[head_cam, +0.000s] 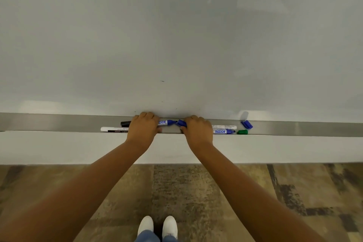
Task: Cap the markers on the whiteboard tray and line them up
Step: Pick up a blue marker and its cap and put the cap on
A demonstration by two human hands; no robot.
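My left hand [144,126] grips a blue marker [166,122] over the metal whiteboard tray [59,123], its uncapped tip pointing right. My right hand [198,129] pinches a blue cap [181,123] just right of that tip, nearly touching it. Left of my left hand lie a black cap end [125,123] and a white marker [114,129]. To the right of my right hand lie a white-barrelled marker [225,126] and another uncapped blue marker [225,131]. A loose green cap [242,132] and a loose blue cap [247,124] rest further right.
The whiteboard [176,35] rises straight behind the tray. Below the tray runs a white ledge [59,147], then a patterned floor with my white shoes [157,226]. The tray stretches bare far to the left and right.
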